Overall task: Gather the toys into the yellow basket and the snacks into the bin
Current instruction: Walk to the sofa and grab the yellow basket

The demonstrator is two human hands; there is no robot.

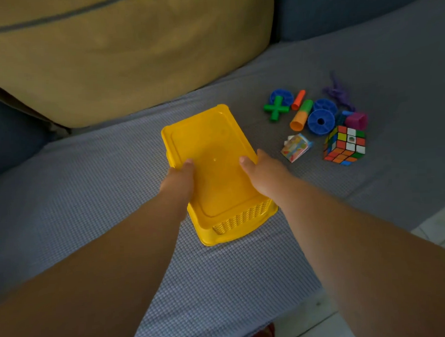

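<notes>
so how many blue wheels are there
3 blue wheels: one behind the green cross, a far one and a near one right of the green-orange tube. More may be hidden.

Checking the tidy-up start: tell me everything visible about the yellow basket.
The yellow basket is rectangular glossy plastic with a woven-pattern side wall and flared rim. Its smooth base faces up, so it looks turned over. The left hand and right hand grip it over the grey sofa, left of the toys.

basket [210, 148]: smooth glossy yellow plastic, woven-look side | sofa seat [90, 199]: grey waffle-weave cloth | cushion [124, 53]: matt tan fabric
</notes>
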